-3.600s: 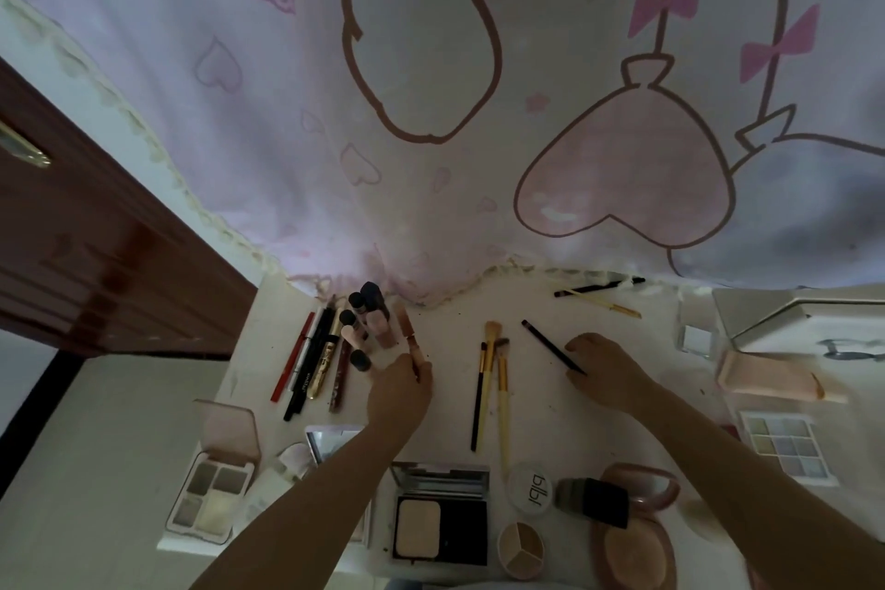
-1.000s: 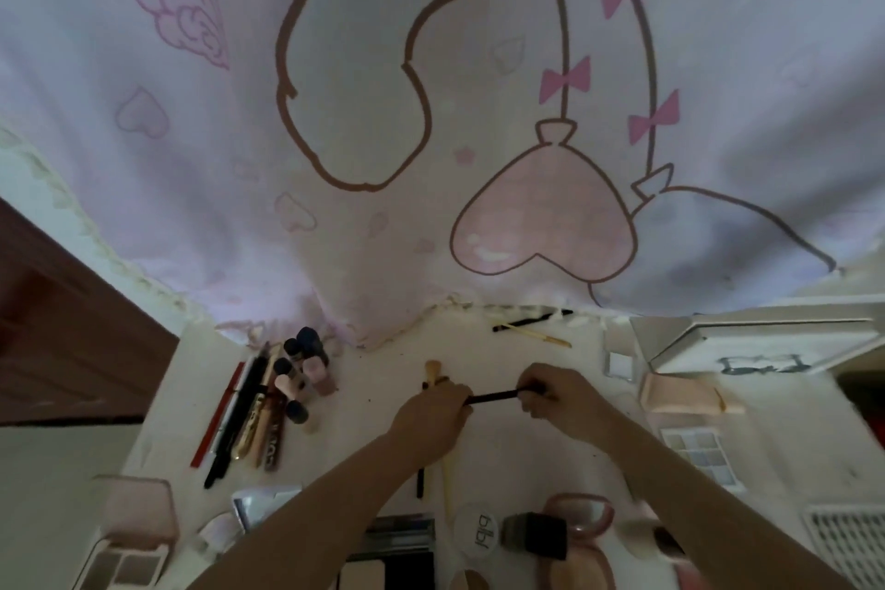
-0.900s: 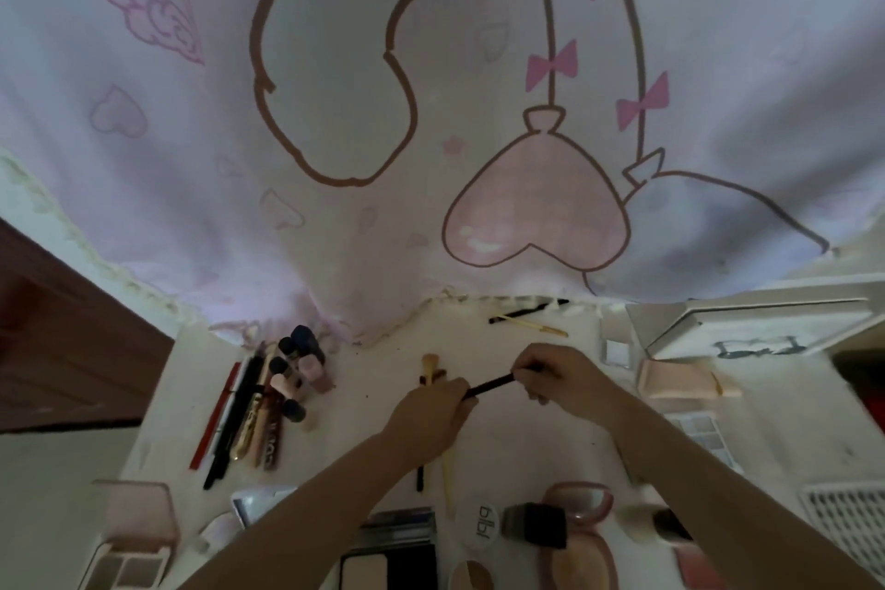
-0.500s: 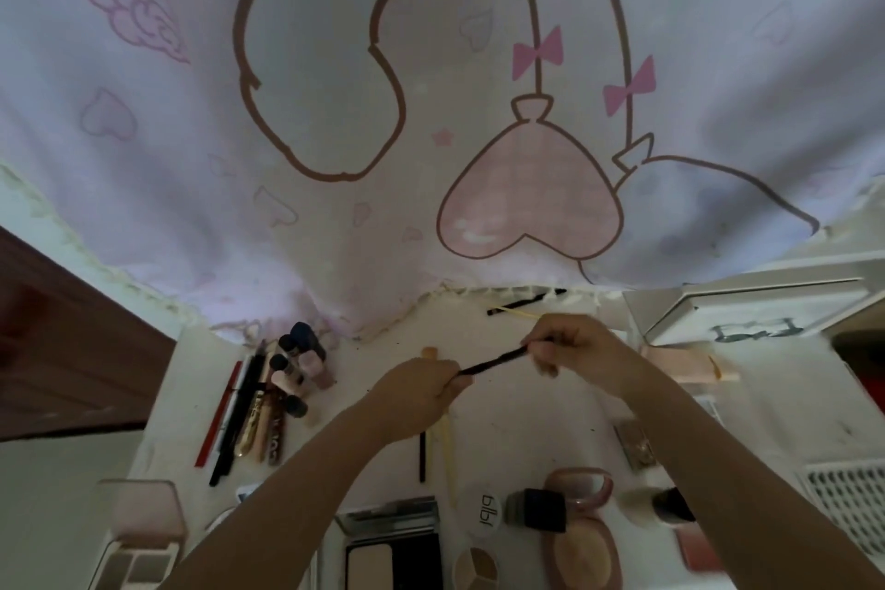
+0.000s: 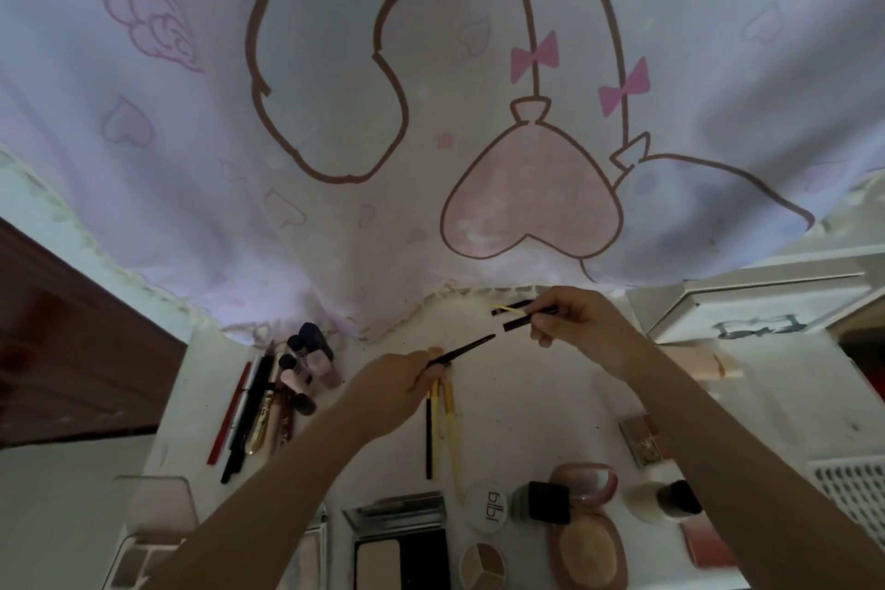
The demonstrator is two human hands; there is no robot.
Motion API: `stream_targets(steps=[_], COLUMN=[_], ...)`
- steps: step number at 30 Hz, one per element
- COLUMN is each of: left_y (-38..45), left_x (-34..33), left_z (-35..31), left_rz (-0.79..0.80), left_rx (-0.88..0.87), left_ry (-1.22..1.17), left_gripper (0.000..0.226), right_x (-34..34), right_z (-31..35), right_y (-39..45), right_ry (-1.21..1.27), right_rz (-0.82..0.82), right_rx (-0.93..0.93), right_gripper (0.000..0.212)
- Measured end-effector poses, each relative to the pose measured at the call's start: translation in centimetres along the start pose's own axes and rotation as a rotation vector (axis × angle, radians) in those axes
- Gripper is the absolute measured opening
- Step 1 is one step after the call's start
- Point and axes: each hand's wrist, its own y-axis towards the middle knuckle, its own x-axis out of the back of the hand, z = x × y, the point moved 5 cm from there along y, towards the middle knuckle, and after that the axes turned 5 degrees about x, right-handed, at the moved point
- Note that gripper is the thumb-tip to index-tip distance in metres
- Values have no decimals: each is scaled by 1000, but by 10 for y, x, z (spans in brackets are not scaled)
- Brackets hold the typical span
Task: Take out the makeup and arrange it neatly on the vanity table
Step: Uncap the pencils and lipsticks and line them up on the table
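Progress: well along, by my judgement; most makeup already lies out in groups on the counter (image 5: 536, 402).
Done: pencils (image 5: 242, 412) in a row at the left, small bottles (image 5: 306, 364) bunched beside them, brushes (image 5: 440, 417) side by side in the middle, compacts along the near edge.
Left hand (image 5: 388, 381): pinches a thin black liner pen (image 5: 462, 350) near its lower end, tip pointing up and right, above the brushes.
Right hand (image 5: 574, 326): fingers curled round the pen's black cap (image 5: 517, 325), held just apart from the pen tip.
Step in hand: pen and cap are separated; whether it is being opened or closed cannot be told.
Left to do: lay this pen down in a row; two thin sticks (image 5: 510, 308) at the back edge lie apart from any group.
Containers: open powder compact (image 5: 400, 541) shows a pale pan; round pink compact (image 5: 586, 537) lies open with a puff inside; round three-shade pot (image 5: 482, 565) between them; white box (image 5: 752, 307) at the right, contents hidden.
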Motion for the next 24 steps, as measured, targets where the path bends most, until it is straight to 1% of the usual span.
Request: stream_targets(steps=[5,7,9,14,16,19,21,24], left_y=[-3,-4,-5,-7,-8,-12,-16,-24], left_x=[-5,-7,-9,-17,-23,-34,-39,-46], left_z=[1,2,4,7,10,19,26,36], left_rz=[4,13,14,-10,-36,-32,-52,-78], left_rx=[6,9,12,-3,-3,29,70,153], left_ry=[20,21,45,69,46,2,-29,-145], left_gripper=[27,27,31,28,28,27,26,24], right_x=[-16,-20,-23,-37,-46,-60,-67,-76], right_z=[-8,-10,-12,-24,-30,-37,-40,-46], right_y=[1,2,3,8,9,11,13,16], right_ry=[-43,-47,-41,-126,-173,-194,-182,-162], right_rz=[43,58,64,129,159,197,212,229], right_rx=[-39,-47,-52,-91,-113,-138,-155,-182], right_gripper=[14,17,20,12,12,17,22,25])
